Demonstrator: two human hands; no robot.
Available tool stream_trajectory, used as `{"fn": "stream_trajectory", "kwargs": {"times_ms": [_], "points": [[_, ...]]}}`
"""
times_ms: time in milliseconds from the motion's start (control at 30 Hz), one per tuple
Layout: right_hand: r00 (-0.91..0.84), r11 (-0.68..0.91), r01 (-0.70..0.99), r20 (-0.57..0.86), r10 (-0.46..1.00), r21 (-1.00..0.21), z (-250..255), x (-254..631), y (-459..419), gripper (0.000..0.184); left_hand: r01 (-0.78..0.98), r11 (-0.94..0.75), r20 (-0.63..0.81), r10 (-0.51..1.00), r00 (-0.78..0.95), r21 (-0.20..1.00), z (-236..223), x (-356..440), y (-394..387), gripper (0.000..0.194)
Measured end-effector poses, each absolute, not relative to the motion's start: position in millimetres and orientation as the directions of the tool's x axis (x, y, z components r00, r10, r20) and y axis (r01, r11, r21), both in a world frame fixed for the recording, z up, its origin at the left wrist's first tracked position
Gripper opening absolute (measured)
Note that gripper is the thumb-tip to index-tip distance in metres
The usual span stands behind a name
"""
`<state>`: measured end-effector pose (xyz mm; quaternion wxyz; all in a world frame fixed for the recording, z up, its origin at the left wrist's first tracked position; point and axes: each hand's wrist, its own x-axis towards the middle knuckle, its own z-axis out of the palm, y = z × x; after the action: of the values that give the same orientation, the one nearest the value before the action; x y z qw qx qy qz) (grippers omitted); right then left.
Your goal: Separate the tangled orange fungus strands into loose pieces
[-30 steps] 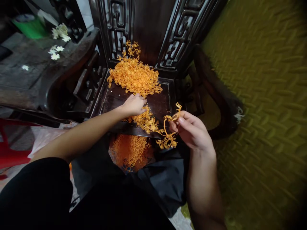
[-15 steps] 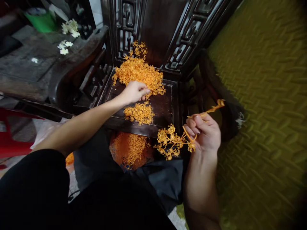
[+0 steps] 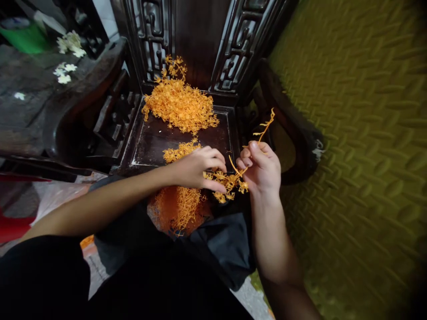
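Note:
My right hand is closed round orange plastic flower stems. A thin twig sticks up above the fingers. A branched orange sprig with small flower-like heads hangs out on the left side of that fist. My left hand reaches to these heads, thumb and fingers spread apart around them. Whether its fingertips touch them, I cannot tell. A large heap of orange sprigs lies at the back of the dark wooden chair seat. A smaller orange pile sits near the seat's front, partly behind my left hand.
Below the seat edge, a bag holds more orange stems. At left, a dark wooden table carries white flowers and a green container. A yellow-green textured mat rises on the right, beside the chair's armrest.
My left hand has come away from the large heap, toward me and right, to the sprig, its fingers now spread. My right hand still holds the stems; the twig points more upward. The view has shifted.

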<state>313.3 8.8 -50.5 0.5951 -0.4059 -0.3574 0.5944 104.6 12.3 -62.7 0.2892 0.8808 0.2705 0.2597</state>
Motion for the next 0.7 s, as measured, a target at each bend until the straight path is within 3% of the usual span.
{"fn": "stream_trajectory", "kwargs": {"times_ms": [100, 200, 300, 400, 433, 500, 567, 633, 700], "points": [[0.08, -0.019, -0.379, -0.053, 0.995, -0.925, -53, 312, 11, 0.044, 0.36, -0.678, 0.297, 0.651, 0.699, 0.64, -71, 112, 4, 0.019], [0.183, -0.043, -0.196, -0.079, 0.98, -0.98, -59, 321, 12, 0.045, 0.277, -0.45, 0.181, 0.74, 0.648, 0.849, -62, 105, 9, 0.013], [0.128, -0.174, 0.206, -0.15, 0.98, -0.963, -66, 341, 14, 0.046, 0.127, -0.005, -0.066, 0.834, 0.547, 0.992, -41, 96, 12, 0.011], [0.055, -0.186, 0.644, -0.197, 0.979, -0.742, -68, 357, 12, 0.049, 0.093, 0.22, -0.235, 0.81, 0.537, 0.971, -29, 95, 9, 0.012], [0.084, -0.139, 0.729, -0.113, 0.99, -0.671, -66, 358, 10, 0.052, 0.111, 0.229, -0.251, 0.791, 0.558, 0.967, -29, 96, 8, 0.013], [0.139, 0.007, 0.809, 0.203, 0.969, -0.588, -58, 354, 2, 0.062, 0.137, 0.211, -0.25, 0.755, 0.606, 0.968, -30, 100, 6, 0.015], [0.122, 0.2, 0.818, 0.503, 0.855, -0.539, -48, 342, -9, 0.072, 0.145, 0.213, -0.256, 0.725, 0.64, 0.966, -33, 104, 6, 0.017], [0.027, 0.399, 0.782, 0.665, 0.746, -0.479, -40, 326, -19, 0.075, 0.151, 0.226, -0.269, 0.708, 0.653, 0.962, -33, 107, 8, 0.019], [-0.144, 0.587, 0.679, 0.704, 0.695, -0.441, -38, 313, -24, 0.069, 0.144, 0.18, -0.23, 0.719, 0.655, 0.973, -32, 108, 12, 0.019]]}}
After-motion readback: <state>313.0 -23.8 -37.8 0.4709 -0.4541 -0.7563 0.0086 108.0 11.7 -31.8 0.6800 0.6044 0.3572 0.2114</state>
